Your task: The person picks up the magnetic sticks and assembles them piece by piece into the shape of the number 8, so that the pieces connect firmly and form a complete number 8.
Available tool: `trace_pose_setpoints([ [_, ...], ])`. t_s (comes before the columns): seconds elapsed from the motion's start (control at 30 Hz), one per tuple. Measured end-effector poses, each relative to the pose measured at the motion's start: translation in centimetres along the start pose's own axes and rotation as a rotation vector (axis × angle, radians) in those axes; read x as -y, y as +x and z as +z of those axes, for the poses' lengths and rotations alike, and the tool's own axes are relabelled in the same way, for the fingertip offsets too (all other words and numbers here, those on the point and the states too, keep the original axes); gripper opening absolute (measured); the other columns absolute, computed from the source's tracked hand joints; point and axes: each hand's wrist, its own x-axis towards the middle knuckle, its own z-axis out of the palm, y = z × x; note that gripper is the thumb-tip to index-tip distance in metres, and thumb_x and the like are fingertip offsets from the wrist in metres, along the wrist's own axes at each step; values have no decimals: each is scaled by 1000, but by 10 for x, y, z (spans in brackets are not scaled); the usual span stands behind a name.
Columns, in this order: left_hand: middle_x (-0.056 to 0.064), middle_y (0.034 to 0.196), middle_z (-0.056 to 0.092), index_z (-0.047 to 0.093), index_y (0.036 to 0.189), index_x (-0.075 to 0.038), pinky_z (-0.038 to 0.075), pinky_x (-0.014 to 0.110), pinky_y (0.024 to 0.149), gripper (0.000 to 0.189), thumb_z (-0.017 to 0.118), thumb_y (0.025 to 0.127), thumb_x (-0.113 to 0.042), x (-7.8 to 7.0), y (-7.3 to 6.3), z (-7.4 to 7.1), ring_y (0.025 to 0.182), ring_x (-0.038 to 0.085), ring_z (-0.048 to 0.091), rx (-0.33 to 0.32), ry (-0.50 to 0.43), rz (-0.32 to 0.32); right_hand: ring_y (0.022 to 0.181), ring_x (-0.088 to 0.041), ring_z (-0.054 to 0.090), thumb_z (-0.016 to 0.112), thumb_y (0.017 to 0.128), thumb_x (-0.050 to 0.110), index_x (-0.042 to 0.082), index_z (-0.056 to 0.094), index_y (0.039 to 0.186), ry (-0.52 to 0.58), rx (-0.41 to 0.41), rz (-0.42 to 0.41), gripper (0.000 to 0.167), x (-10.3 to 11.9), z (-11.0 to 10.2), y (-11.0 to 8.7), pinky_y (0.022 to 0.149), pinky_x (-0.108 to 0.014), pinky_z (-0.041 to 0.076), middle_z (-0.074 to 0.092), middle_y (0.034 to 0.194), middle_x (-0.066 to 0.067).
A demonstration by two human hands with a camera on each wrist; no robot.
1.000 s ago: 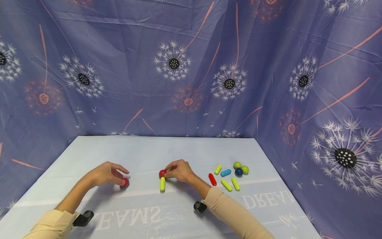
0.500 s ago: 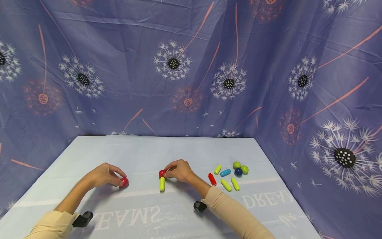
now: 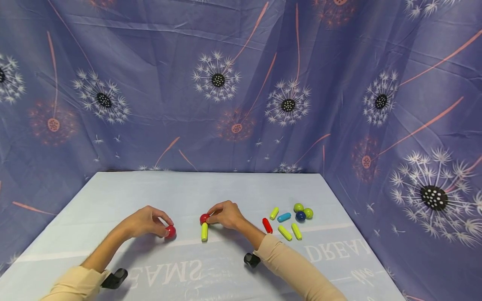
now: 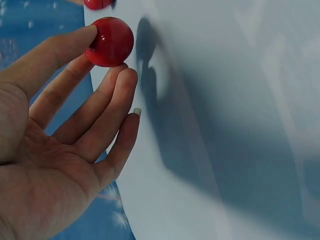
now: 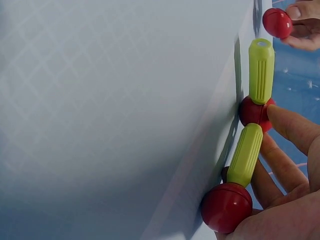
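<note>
My left hand (image 3: 144, 221) pinches a glossy red ball (image 4: 112, 42) between thumb and fingers. Its shadow falls apart from it in the left wrist view. My right hand (image 3: 226, 215) holds a joined piece by its middle red ball (image 3: 204, 218). One lime-yellow ribbed rod (image 5: 261, 70) sticks out of that ball, and its free end shows a pale round spot. A second lime-yellow rod (image 5: 245, 155) links it to another red ball (image 5: 227, 207) by the palm. In the head view the right hand hides that second rod and ball.
To the right on the white-clothed table (image 3: 244, 188) lie several yellow rods (image 3: 285, 233), a red rod (image 3: 267, 225) and a blue rod (image 3: 284, 217). Behind them, two green balls (image 3: 298, 207) cluster with a dark blue ball (image 3: 300, 216). A patterned curtain (image 3: 169, 83) surrounds the table.
My left hand has closed its fingers on the red ball and carried it rightward, nearer the joined piece. The right hand has stayed where it was.
</note>
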Motion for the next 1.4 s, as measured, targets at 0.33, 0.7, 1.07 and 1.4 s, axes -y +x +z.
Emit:
trace_pose_setpoints([
  [0.33, 5, 81, 77, 78, 102, -9, 48, 30, 68, 25, 84, 78, -13, -33, 14, 26, 79, 14, 66, 50, -13, 52, 76, -8, 60, 86, 78, 30, 22, 82, 93, -12, -3, -1, 17, 0, 0, 1, 69, -27, 46, 74, 82, 9],
  [0.7, 10, 84, 77, 78, 99, -8, 50, 28, 67, 22, 83, 78, -7, -51, 20, 51, 79, 16, 69, 112, -59, 119, 75, -8, 61, 86, 78, 30, 22, 82, 94, -19, 5, -5, 18, 0, 0, 2, 67, -27, 46, 75, 82, 8],
  [1.07, 11, 84, 77, 78, 98, -8, 50, 26, 67, 22, 84, 77, -6, -54, 24, 69, 80, 17, 71, 134, -95, 139, 75, -7, 62, 87, 77, 28, 22, 82, 92, 4, 10, 10, 17, -1, 0, 3, 67, -26, 47, 76, 81, 7],
  [1.4, 9, 84, 76, 77, 97, -7, 50, 25, 67, 23, 85, 75, -6, -55, 25, 75, 81, 19, 70, 107, -77, 135, 77, -8, 62, 87, 77, 28, 21, 82, 91, 20, 14, 17, 16, -1, 0, 3, 69, -27, 47, 76, 81, 7],
])
